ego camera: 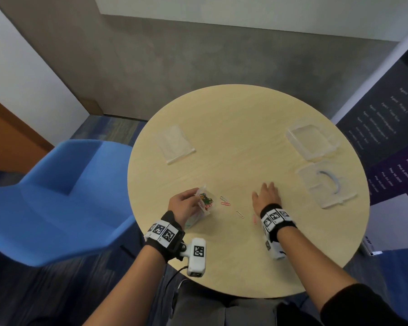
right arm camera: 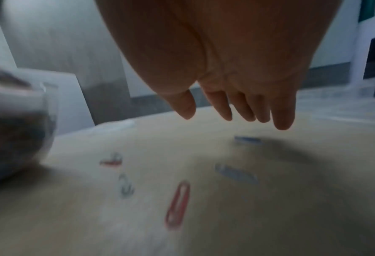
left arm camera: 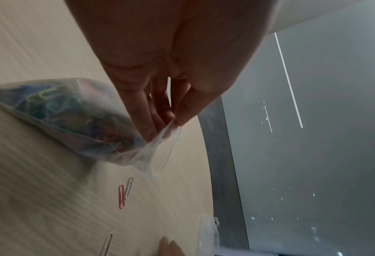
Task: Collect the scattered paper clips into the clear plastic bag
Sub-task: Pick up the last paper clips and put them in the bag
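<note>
My left hand [ego camera: 183,203] pinches the mouth of a clear plastic bag [ego camera: 204,203] stuffed with coloured paper clips; thumb and fingers hold the bag's rim [left arm camera: 169,131], and the bag's body [left arm camera: 68,114] rests on the table. Loose clips lie just right of it: a red clip [ego camera: 225,204] beside a pale one [left arm camera: 128,188], a silver clip [ego camera: 240,214], and a pink one [ego camera: 254,218]. My right hand [ego camera: 267,195] hovers palm-down over the table with straight fingers [right arm camera: 241,109], holding nothing. Below it lie a red clip [right arm camera: 178,204] and blue clips [right arm camera: 236,173].
A round pale wooden table [ego camera: 245,267] holds a second flat clear bag [ego camera: 176,144] at the far left, an open clear plastic box [ego camera: 312,141] and its lid [ego camera: 327,187] at the right. A blue chair [ego camera: 57,198] stands left of the table.
</note>
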